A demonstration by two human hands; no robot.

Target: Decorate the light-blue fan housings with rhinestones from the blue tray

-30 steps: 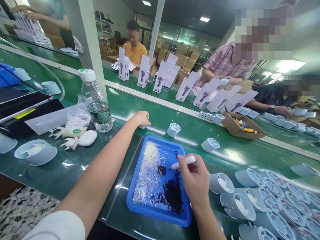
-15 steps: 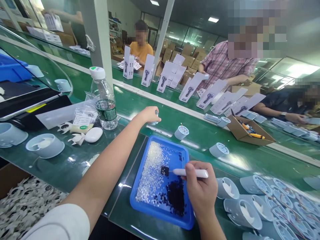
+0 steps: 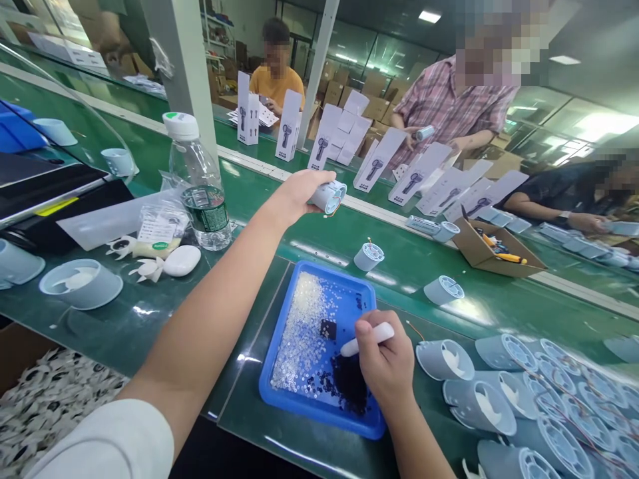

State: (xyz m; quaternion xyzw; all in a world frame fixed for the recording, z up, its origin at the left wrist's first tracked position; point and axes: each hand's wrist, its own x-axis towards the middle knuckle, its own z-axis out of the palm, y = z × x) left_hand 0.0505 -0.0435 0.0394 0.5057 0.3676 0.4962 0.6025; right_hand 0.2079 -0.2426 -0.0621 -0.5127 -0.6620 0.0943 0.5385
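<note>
My left hand point(image 3: 299, 194) grips a small pale-grey cylindrical plastic housing point(image 3: 328, 197), lifted above the green worktop point(image 3: 399, 266). My right hand point(image 3: 384, 362) pinches a white pen-shaped tool point(image 3: 367, 338), tip over the blue plastic tray point(image 3: 319, 416) of tiny clear and dark beads.

surface: long green workbench point(image 3: 259, 199) with a white dividing strip | structure: grey pillar point(image 3: 177, 66), slimmer white post point(image 3: 319, 53) | rear: stacked cardboard boxes point(image 3: 369, 86), glass partitions | light: ceiling panels point(image 3: 429, 16)

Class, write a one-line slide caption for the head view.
Left hand lifts a grey housing; right hand holds a white pen tool over a blue tray.
</note>
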